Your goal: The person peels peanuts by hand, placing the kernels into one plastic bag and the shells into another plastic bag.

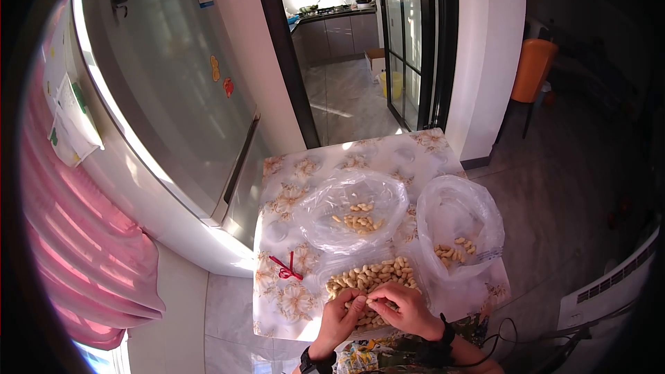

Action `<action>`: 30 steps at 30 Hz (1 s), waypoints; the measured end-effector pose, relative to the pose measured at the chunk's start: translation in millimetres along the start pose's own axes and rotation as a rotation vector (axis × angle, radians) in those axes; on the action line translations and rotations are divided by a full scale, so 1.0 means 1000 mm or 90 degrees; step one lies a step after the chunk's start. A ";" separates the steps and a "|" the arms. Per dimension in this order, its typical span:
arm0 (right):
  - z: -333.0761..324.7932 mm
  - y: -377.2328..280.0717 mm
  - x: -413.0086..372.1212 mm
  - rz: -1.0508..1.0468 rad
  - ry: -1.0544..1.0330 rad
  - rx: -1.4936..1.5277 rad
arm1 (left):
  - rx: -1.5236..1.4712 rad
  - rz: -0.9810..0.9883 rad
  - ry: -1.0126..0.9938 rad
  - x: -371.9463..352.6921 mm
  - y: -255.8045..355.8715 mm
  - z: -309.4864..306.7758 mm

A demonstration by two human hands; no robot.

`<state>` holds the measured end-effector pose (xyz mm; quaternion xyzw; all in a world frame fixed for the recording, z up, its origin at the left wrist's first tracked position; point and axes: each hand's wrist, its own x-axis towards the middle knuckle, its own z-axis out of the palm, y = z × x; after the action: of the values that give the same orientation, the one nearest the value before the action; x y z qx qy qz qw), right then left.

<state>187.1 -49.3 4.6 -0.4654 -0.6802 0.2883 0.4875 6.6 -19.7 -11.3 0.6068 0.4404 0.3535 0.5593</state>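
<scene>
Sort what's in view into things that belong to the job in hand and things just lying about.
Seem to belong to the job:
peanut pile
left hand and right hand, close together over the pile
middle clear bag, with some peanuts
right clear bag, also with some

Seem just lying about:
red tie, untouched, though possibly for a bag
orange chair
pink curtain

Left of the left hand (341,317), a tall, glossy grey refrigerator (163,83) stands near a sunlit pink fabric curtain (90,235). Ahead of the hand, past a flower-printed white worktop (329,157), a black-framed glass door (407,48) opens onto a bright kitchen with flat grey cabinets (339,36). Ahead-right, a white wall (488,48) borders shadowed grey flooring (547,166) and an orange-backed chair (533,69).
</scene>
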 end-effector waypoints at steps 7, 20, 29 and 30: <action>0.000 0.000 0.000 0.007 -0.005 -0.010 | 0.005 -0.014 -0.004 0.000 -0.001 -0.001; -0.001 -0.002 -0.001 0.022 0.009 0.024 | 0.037 0.044 0.033 0.000 0.002 0.000; -0.002 0.002 -0.006 0.076 -0.013 0.025 | 0.051 0.026 0.022 0.000 0.001 -0.002; -0.001 0.002 -0.006 0.076 -0.013 0.025 | 0.043 0.031 0.020 0.000 0.001 -0.001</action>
<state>189.6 -54.2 1.0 -0.4926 -0.6504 0.3349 0.4714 5.3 -19.3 -10.3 0.6303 0.4462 0.3612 0.5227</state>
